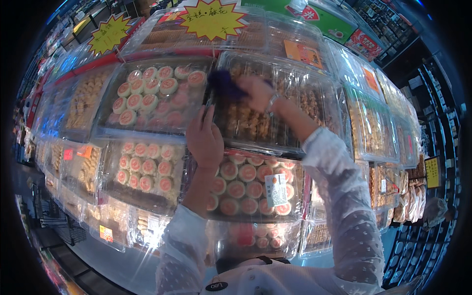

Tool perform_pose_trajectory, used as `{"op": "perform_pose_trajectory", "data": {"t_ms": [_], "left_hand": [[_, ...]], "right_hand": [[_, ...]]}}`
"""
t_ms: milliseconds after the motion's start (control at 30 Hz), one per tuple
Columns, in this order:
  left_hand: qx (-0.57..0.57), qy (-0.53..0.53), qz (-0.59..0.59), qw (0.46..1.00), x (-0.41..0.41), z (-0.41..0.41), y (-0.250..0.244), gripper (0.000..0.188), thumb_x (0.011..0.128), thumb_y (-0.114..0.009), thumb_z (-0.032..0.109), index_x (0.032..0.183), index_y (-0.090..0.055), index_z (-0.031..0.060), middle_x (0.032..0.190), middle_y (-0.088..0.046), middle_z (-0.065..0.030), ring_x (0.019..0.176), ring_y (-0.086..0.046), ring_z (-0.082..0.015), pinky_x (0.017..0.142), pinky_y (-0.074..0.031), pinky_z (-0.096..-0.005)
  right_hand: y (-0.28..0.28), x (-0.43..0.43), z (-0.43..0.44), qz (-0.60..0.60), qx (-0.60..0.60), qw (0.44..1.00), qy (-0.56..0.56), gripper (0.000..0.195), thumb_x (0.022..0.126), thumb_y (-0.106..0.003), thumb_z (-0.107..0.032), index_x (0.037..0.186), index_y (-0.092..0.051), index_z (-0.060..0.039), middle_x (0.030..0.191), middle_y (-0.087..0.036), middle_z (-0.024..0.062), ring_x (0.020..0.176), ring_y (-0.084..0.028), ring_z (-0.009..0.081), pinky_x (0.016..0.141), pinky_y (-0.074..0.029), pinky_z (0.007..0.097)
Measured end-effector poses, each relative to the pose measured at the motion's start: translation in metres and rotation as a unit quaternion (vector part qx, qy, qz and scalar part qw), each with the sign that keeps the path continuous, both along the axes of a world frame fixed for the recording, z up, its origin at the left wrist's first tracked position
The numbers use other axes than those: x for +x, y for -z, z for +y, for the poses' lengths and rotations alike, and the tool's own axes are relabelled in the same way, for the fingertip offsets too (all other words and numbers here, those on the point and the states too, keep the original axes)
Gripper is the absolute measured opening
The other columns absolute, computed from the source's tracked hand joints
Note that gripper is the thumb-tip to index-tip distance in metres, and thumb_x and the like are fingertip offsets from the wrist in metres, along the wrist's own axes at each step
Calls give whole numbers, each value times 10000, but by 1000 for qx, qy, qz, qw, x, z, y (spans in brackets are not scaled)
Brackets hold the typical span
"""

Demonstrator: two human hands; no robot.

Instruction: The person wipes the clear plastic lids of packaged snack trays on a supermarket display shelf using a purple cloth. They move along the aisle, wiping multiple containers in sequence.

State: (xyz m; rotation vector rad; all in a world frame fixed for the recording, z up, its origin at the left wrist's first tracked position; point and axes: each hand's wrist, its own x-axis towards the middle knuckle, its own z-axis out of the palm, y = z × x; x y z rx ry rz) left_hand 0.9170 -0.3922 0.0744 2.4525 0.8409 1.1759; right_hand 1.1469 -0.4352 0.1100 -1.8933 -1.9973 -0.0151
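Note:
My right hand (256, 92) grips a dark purple cloth (226, 85), blurred, over the clear plastic lid of a bin of brown twisted pastries (245, 123). My left hand (206, 138) rests at the edge between that bin and a neighbouring bin of round white pastries with red stamped tops (149, 104); its fingers point away from me, and I see no object in it. Below my forearms is another lidded bin of red-stamped pastries (236, 188), with a white printed label (276, 190) on its cover.
More clear-lidded pastry bins surround my hands, including one of stamped pastries (148, 166) at lower left and stacked containers (372, 127) on the right. Yellow starburst signs (212, 19) stand at the back. A green box (324, 25) is at the upper right, and dark shelves (442, 147) are at the far right.

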Motion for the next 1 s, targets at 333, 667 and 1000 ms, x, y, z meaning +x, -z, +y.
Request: {"op": "perform_pose_trajectory", "data": {"t_ms": [333, 667, 1000], "left_hand": [[11, 12, -40, 999, -4, 7, 9, 377, 781, -501, 44, 1141, -611, 19, 1285, -557, -159, 1030, -548, -389, 914, -419, -479], [-23, 0, -43, 999, 1, 0, 4, 391, 818, -488, 29, 1168, -636, 122, 1228, -600, -146, 994, -577, -350, 863, -443, -457], [7, 6, -57, 998, 1, 8, 13, 400, 831, -464, 10, 1175, -637, 117, 1199, -613, -146, 1028, -581, -341, 875, -445, -442]], "right_hand": [[-16, -22, -41, -223, 43, 969, -100, 424, 716, -635, -103, 1138, -618, -140, 1276, -542, 51, 1192, -487, 243, 959, -411, 426], [-7, 52, -42, -113, 46, 988, 92, 356, 730, -654, -159, 1075, -629, -74, 1110, -599, 112, 974, -587, 340, 844, -488, 445], [-25, -26, -149, 20, 38, 997, -60, 482, 625, -657, -13, 1080, -650, -169, 1180, -571, 78, 1018, -548, 308, 911, -447, 424]]}}
